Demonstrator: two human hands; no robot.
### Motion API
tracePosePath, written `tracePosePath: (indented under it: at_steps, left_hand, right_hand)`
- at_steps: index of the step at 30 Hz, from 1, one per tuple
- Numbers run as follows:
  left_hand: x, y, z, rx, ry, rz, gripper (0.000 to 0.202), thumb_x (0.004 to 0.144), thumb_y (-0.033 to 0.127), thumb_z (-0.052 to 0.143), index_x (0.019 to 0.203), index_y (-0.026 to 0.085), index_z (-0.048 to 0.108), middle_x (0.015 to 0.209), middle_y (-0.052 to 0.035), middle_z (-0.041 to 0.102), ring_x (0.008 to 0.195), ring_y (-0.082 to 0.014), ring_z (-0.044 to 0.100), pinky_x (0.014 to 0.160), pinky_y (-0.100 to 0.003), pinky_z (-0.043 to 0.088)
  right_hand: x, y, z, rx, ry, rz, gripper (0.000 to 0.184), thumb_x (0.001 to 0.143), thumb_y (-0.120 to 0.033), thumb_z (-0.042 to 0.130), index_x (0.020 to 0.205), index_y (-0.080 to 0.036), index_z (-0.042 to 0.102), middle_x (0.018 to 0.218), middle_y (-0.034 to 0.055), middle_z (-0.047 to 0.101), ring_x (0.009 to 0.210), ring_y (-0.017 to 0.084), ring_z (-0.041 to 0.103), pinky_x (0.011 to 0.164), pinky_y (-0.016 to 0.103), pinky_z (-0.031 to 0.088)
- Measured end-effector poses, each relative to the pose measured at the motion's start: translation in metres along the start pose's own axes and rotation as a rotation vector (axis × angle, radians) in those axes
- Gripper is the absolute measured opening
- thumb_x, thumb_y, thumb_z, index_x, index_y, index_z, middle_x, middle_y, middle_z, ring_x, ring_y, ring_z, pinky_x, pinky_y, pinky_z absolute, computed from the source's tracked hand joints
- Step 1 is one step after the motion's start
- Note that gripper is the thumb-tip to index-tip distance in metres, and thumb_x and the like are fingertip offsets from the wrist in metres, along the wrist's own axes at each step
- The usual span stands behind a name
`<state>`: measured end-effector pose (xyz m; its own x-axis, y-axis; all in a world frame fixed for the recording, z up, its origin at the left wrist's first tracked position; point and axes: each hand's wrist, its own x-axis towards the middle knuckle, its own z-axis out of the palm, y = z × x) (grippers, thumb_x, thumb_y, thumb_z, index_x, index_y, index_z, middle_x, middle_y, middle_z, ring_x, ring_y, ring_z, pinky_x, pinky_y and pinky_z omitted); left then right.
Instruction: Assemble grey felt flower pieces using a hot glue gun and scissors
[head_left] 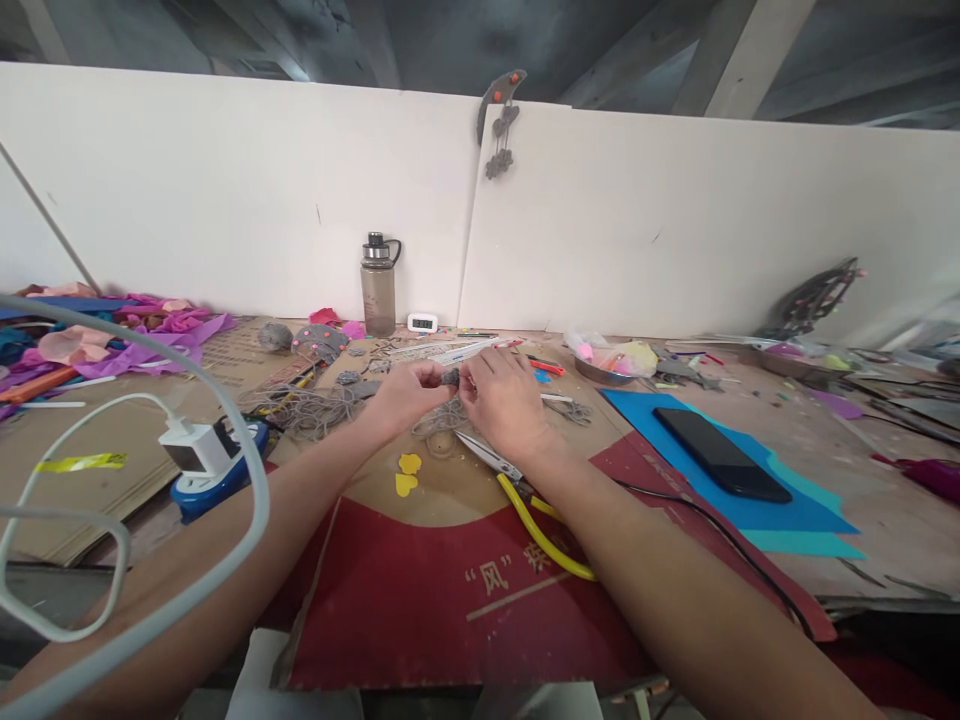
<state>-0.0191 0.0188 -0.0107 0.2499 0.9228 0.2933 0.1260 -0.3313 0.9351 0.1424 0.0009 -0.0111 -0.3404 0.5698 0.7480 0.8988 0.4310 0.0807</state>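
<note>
Both hands meet over the middle of the table around a small grey fuzzy piece [451, 377], perhaps yarn or felt; its shape is mostly hidden by fingers. My left hand [407, 396] pinches it from the left. From the right, my right hand [504, 395] grips it with thumb and fingers. Loose grey yarn [322, 410] lies tangled left of the hands. Scissors with yellow handles [536, 525] rest under my right forearm, blades pointing up and left. Two yellow cut-out pieces [407, 475] lie on the red and brown cardboard [405, 590] below the hands.
A water bottle [379, 290] and small digital clock [422, 323] stand by the white panel [225, 190]. A phone [720, 453] lies on blue sheets [780, 515] at right. A power strip [217, 485] and white cable [259, 470] are at left. A bowl [611, 372] sits behind.
</note>
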Motion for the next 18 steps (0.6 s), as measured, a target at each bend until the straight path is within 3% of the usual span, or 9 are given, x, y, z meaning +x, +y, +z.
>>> tracePosePath:
  at_steps: [4, 7, 10, 13, 15, 18]
  left_hand:
    - [0.001, -0.002, -0.001, -0.019, 0.025, -0.007, 0.019, 0.066, 0.025, 0.073, 0.057, 0.016, 0.058, 0.052, 0.0035, 0.05, 0.05, -0.0077, 0.044, 0.051, -0.022, 0.033]
    - [0.002, -0.003, -0.001, -0.12, 0.028, -0.086, 0.022, 0.067, 0.028, 0.073, 0.059, 0.016, 0.057, 0.057, 0.001, 0.057, 0.054, -0.0092, 0.052, 0.055, -0.023, 0.041]
    - [0.003, -0.002, 0.0, -0.207, 0.013, -0.172, 0.02, 0.067, 0.027, 0.073, 0.064, 0.016, 0.056, 0.066, -0.0041, 0.065, 0.059, -0.0122, 0.06, 0.058, -0.026, 0.047]
    - [0.004, -0.002, 0.001, -0.112, -0.001, -0.117, 0.016, 0.071, 0.026, 0.07, 0.067, 0.015, 0.06, 0.062, -0.004, 0.065, 0.053, -0.0112, 0.057, 0.055, -0.025, 0.045]
    - [0.004, -0.004, 0.0, -0.012, -0.003, -0.045, 0.013, 0.071, 0.027, 0.07, 0.073, 0.015, 0.063, 0.057, -0.0008, 0.061, 0.05, -0.0103, 0.054, 0.054, -0.024, 0.042]
    - [0.004, -0.006, -0.001, 0.054, -0.015, 0.036, 0.015, 0.071, 0.028, 0.071, 0.08, 0.017, 0.066, 0.057, 0.0023, 0.057, 0.052, -0.01, 0.05, 0.053, -0.024, 0.038]
  right_hand:
    - [0.001, 0.0, 0.005, 0.282, 0.01, 0.194, 0.007, 0.077, -0.014, 0.05, 0.078, -0.018, 0.056, 0.083, 0.0079, 0.063, 0.079, 0.02, 0.054, 0.073, 0.032, 0.039]
    - [0.0, 0.003, 0.005, 0.556, 0.024, 0.371, 0.004, 0.074, -0.017, 0.05, 0.073, -0.02, 0.053, 0.072, 0.002, 0.059, 0.067, 0.016, 0.052, 0.065, 0.028, 0.039]
    - [0.0, 0.008, 0.002, 0.693, 0.067, 0.511, 0.004, 0.074, -0.021, 0.049, 0.07, -0.02, 0.051, 0.067, -0.0009, 0.055, 0.062, 0.014, 0.049, 0.064, 0.027, 0.039]
    - [-0.001, 0.015, 0.0, 0.814, 0.127, 0.63, 0.01, 0.079, -0.027, 0.047, 0.075, -0.02, 0.053, 0.07, -0.0001, 0.056, 0.064, 0.014, 0.05, 0.064, 0.027, 0.041]
    - [-0.001, 0.018, -0.001, 0.913, 0.12, 0.654, 0.016, 0.081, -0.031, 0.047, 0.084, -0.019, 0.057, 0.076, 0.0008, 0.059, 0.066, 0.013, 0.052, 0.064, 0.027, 0.043]
    - [-0.001, 0.017, -0.003, 1.034, 0.011, 0.59, 0.027, 0.082, -0.036, 0.048, 0.1, -0.019, 0.061, 0.09, 0.0031, 0.063, 0.072, 0.014, 0.056, 0.066, 0.027, 0.045]
